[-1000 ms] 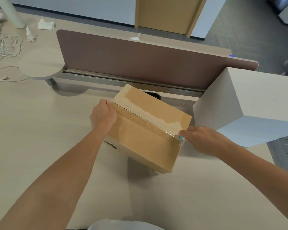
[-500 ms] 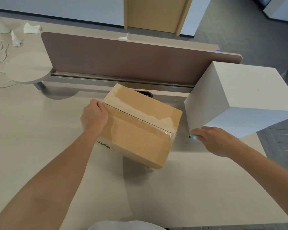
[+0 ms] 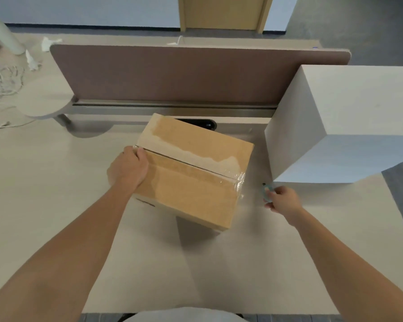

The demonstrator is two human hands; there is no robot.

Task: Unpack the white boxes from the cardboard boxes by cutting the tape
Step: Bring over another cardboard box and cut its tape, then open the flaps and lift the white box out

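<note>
- pale wood desk [image 3: 56, 182], brown divider panel [image 3: 172, 73] across the back, loose cables [image 3: 2, 82] far left.
- cardboard box [image 3: 191, 189] sits on the desk in front of me, turned at an angle, seam side up. clear tape [image 3: 196, 156] runs along the seam and crinkles over the right end.
- left hand [image 3: 128, 169]: fingers curled over the box's left end at the seam, gripping it steady.
- right hand [image 3: 282, 201]: pinches a small bluish cutter [image 3: 266, 190], off to the right of the box and apart from it, near the lower corner of a large white box [image 3: 347, 126]. cannot tell whether that one belongs to the task.
- step, as i judge it: cutting the tape on this box. a dark line shows along the seam, so the top run looks slit; the tape over the right end looks uncut.
- next move calls for: blade to that right end, a shallow cut, left hand clear of the path, then the flaps lifted.
- writing: small dark print [image 3: 146, 202] low on the near side, too small to read. no other label seen.
</note>
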